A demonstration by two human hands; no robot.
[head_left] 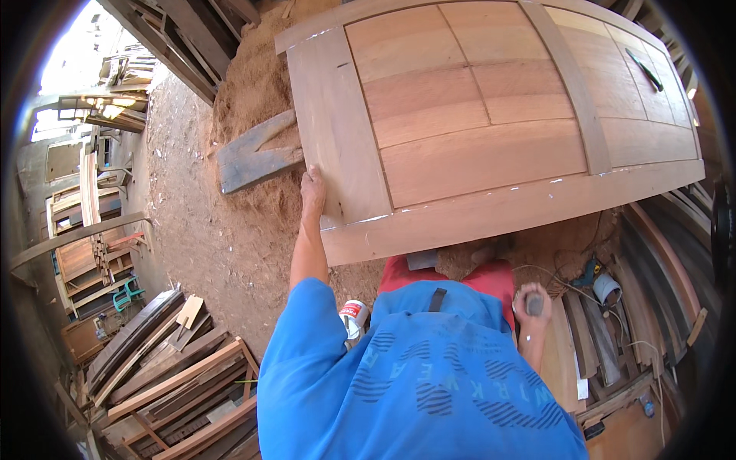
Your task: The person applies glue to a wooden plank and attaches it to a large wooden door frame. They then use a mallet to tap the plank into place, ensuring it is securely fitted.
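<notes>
Beside the person's right thigh, the right hand (524, 308) is curled around a small grey-brown block (534, 304), perhaps a sanding block, though it is too small to tell. Ahead lies the framed wooden panel (491, 180); the left hand (312, 186) grips its left edge, toward the near corner. A grey plank (257, 157) juts out past that edge. Farther off, a dark slender tool (645, 70) lies near the panel's far right corner.

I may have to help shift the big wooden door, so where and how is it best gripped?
Probably by the near rail of the door, from the near side, clasped from above and below: it lies broad face up, with that long, straight edge raised above the ground. The left hand holds its left edge.
</notes>
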